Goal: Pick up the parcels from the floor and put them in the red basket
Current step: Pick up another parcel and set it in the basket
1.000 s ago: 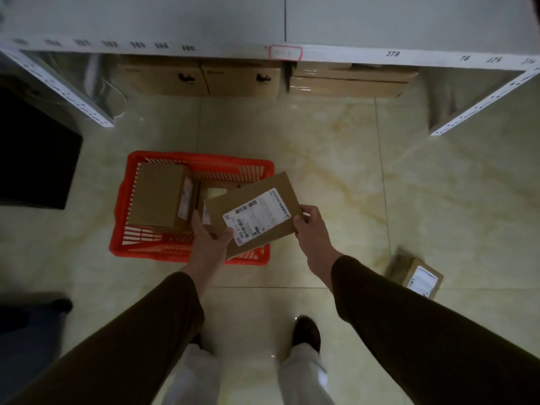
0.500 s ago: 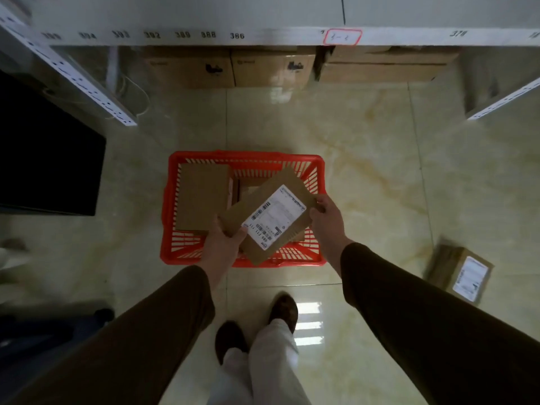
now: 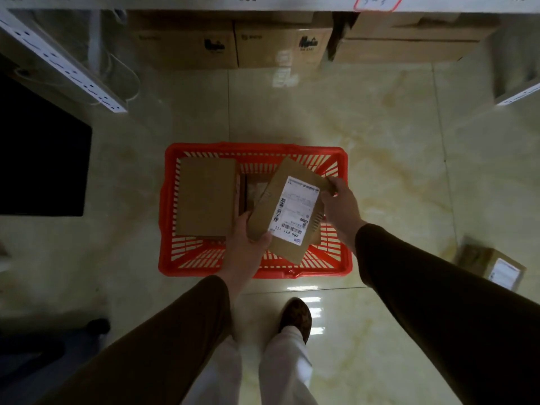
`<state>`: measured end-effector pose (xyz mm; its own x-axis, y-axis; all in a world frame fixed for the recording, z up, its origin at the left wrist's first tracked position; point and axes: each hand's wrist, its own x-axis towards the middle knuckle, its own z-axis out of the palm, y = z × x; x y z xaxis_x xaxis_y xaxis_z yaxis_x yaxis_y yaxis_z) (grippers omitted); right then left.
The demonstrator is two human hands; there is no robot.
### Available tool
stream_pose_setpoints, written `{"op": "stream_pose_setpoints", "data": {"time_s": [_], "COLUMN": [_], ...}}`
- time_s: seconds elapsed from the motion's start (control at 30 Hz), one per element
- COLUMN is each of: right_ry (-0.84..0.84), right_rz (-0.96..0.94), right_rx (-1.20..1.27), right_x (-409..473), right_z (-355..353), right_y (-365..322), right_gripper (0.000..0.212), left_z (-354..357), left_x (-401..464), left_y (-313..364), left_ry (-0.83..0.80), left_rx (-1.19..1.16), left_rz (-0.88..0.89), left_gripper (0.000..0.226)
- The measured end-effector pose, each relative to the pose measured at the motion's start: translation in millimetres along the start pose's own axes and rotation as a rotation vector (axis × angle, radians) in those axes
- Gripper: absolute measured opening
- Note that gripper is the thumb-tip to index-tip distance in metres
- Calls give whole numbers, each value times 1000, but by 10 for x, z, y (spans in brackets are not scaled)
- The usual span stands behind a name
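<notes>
Cardboard parcels number perhaps four: one (image 3: 287, 210) gripped by left hand (image 3: 245, 249) and right hand (image 3: 339, 204) over the red basket (image 3: 168, 206), two inside, one (image 3: 493, 266) on glossy marble floor (image 3: 380, 135).

We hold a parcel (image 3: 287, 209) over the basket (image 3: 254, 271), a box (image 3: 206, 195) lies in its left half, another parcel (image 3: 493, 266) lies on the floor (image 3: 394, 159) to the right.

At the centre of the frame a flat brown parcel (image 3: 287, 210), white label up, is held tilted over the red basket (image 3: 254, 271): the left hand (image 3: 248, 247) grips its near corner, the right hand (image 3: 339, 204) pinches its far edge. Another parcel (image 3: 206, 195) lies in the basket's left half; a third (image 3: 493, 266) sits on the floor (image 3: 394, 147) at right
</notes>
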<state>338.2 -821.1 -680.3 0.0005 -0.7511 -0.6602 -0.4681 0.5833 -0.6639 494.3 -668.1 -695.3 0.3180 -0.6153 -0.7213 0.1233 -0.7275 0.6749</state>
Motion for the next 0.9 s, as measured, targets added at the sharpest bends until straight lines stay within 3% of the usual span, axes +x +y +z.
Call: {"op": "stream_pose_setpoints", "data": {"time_s": [0.1, 0.3, 0.43, 0.57, 0.77, 0.9], "right_ry": [12, -138, -134, -162, -206, -149], "right_rz": [-2, -38, -15, -39, -58, -10], "right_rx": [10, 68, 56, -9, -108, -59], "right_x": [20, -43, -114, -159, -210, -188], "right_z": [85, 302, 445, 490, 586, 698], "right_y": [28, 30, 105, 302, 533, 628], "right_gripper": [44, 61, 41, 44, 54, 51], "left_z": [19, -34, -14, 94, 142, 163], "left_x": [-45, 24, 91, 157, 329, 321], "left_y": [-36, -198, -209, -185, -142, -168], "left_ry": [-12, -36, -10, 54, 141, 195], "left_rx": [-102, -316, -362, -462, -303, -88], "left_rz": [-29, -133, -191, -262, -292, -184], "left_gripper": [67, 72, 77, 74, 73, 69]}}
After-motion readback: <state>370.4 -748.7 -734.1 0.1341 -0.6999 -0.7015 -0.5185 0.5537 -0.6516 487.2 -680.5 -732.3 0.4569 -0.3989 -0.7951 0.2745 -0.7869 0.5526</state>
